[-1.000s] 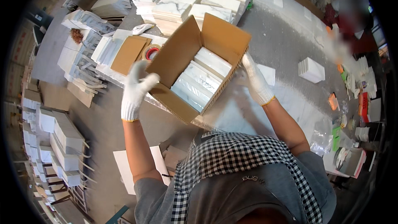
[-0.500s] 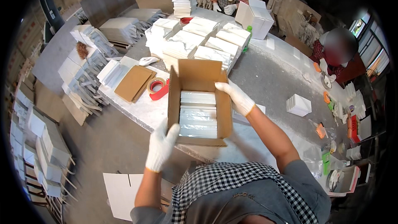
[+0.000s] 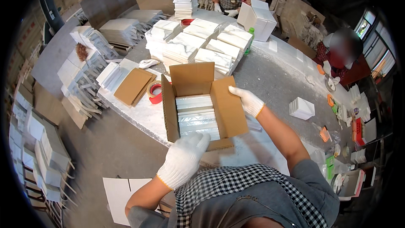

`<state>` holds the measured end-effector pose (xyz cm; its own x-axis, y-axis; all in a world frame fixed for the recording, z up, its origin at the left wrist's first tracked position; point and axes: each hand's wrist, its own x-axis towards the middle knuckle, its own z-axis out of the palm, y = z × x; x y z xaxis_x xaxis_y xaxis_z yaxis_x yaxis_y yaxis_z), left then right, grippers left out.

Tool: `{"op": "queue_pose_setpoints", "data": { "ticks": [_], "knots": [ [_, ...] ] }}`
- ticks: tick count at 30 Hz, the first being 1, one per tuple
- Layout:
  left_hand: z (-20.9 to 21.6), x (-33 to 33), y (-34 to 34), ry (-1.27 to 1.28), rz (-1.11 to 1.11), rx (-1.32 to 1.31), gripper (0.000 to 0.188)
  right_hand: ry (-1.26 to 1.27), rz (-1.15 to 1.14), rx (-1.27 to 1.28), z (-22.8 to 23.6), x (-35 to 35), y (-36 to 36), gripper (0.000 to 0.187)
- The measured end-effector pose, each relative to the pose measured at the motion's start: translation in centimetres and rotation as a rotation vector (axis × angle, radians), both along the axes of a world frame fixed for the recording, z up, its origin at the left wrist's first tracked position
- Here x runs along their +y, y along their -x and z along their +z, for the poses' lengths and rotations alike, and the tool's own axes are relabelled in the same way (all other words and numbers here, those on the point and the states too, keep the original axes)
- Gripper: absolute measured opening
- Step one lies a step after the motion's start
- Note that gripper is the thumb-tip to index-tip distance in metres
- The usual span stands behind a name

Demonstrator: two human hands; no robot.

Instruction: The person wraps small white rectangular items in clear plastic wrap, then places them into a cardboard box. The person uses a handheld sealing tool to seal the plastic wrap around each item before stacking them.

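Observation:
An open brown cardboard box [image 3: 230, 107] stands on the near side of the work table with its flaps up. Inside it lie rows of white tiles [image 3: 197, 118], some under clear plastic wrap. My right hand [image 3: 249, 101], in a white knitted glove, grips the top of the right flap, thumb on the inner face. At the near left corner, my gloved left hand [image 3: 184, 158] reaches over the near edge, fingers stretched out side by side and fingertips beside the nearest tiles. Its thumb is hard to make out. Whether the fingertips touch the tiles cannot be told.
Left of the box lie a red tape dispenser [image 3: 155, 93] and flat cardboard pieces [image 3: 134, 85]. Behind it rise stacked marble-patterned tiles [image 3: 185, 44]. A smaller tile stack [image 3: 302, 108] sits to the right. Two people work across the table, near a white carton [image 3: 257, 19].
The right flap has swung outward with my right hand on it. My left hand has moved right, from the box's left corner to over its near edge. The box has turned slightly.

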<state>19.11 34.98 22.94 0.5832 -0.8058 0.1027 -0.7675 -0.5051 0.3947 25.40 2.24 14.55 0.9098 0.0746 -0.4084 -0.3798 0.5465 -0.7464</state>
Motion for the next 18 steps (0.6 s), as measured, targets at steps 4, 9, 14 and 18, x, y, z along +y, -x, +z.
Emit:
{"op": "queue_pose_setpoints", "data": {
  "ticks": [4,9,14,18],
  "knots": [
    [-2.5,0.2,-0.2,-0.001,-0.004,0.11,0.054,0.009,-0.058,0.009,-5.1,-0.3,0.0,0.049],
    [-5.1,-2.1,-0.6,-0.245,0.11,0.022,0.059,0.761,-0.21,-0.246,-6.6,2.9,0.6,0.06],
    [-7.6,-2.2,-1.3,-0.193,0.081,-0.093,0.038,1.994,-0.302,-0.509,-3.4,2.9,0.9,0.067],
    [-10.1,-1.8,-0.8,-0.03,0.147,-0.291,0.026,2.03,0.245,-0.274,3.2,7.8,4.4,0.085]
  ]
}}
